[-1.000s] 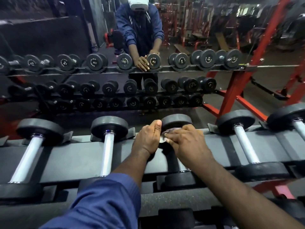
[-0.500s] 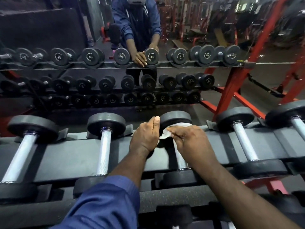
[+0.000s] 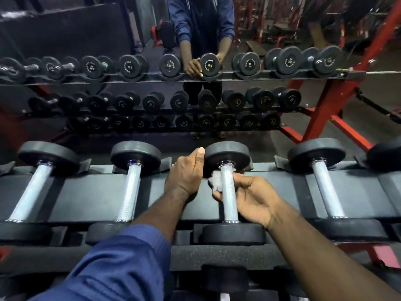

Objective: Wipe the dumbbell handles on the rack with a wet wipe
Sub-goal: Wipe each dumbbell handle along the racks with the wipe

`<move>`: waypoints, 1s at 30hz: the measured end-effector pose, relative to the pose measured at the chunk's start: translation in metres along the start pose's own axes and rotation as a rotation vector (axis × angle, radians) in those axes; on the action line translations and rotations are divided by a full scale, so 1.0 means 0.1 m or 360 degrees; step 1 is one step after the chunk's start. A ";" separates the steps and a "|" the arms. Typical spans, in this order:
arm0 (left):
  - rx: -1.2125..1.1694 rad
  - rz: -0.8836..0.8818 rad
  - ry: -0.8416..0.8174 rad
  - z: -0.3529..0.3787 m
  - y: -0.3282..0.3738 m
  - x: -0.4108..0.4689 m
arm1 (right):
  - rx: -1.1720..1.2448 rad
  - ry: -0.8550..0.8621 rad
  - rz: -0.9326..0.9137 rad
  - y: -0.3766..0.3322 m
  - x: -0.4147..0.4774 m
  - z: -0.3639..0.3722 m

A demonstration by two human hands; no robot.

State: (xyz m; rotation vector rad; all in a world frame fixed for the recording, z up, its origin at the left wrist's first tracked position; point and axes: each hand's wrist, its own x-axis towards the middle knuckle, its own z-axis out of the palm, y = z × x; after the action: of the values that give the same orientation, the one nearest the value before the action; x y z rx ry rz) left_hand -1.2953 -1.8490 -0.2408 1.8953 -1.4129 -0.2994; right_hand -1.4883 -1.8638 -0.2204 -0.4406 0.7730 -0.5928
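Curled from beneath, the person's right hand [image 3: 249,197] gripped a white wet wipe [image 3: 216,181] against the left side of a steel handle [image 3: 227,192], close to the far weight head. The dumbbell [image 3: 227,156] being wiped lay across the top tier of a black rack [image 3: 97,192], third from the left among those in view, its handle pointing away from the camera. The left hand [image 3: 186,174] sat just beside the far head, thumb raised and touching the rubber. Its fingers were turned down out of sight, so whether it gripped anything could not be told. A blue sleeve [image 3: 112,268] covered the left forearm; the right forearm was bare. Parallel on either side lay the neighbouring dumbbells [image 3: 130,185], two to the left and one fully in view to the right, each apart from the next. Behind the rack a mirror [image 3: 65,29] reflected tiers of dumbbells and the person's hands, and a red steel frame [image 3: 325,101] showed at the right
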 end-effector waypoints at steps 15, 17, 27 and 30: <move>0.0097 -0.0035 0.0058 0.02 0.02 0.00 | -0.1568 0.0425 -0.1347 -0.04 -0.22 -0.18; 0.0127 -0.0050 0.0063 0.02 0.03 -0.01 | -0.2238 0.0139 -0.1658 -0.08 -0.28 -0.23; 0.0092 -0.0010 0.0104 0.05 -0.03 0.03 | -0.3344 -0.0617 -0.0993 -0.45 -0.17 0.15; 0.0089 0.0009 0.0098 0.07 -0.06 0.05 | -0.3250 -0.0496 -0.0951 -0.54 -0.16 0.22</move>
State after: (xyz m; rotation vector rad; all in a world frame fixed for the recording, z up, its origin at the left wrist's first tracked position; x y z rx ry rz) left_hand -1.2931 -1.8553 -0.2484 1.9290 -1.3987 -0.1989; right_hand -1.4986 -1.8905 -0.1671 -2.6241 0.6949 -0.0287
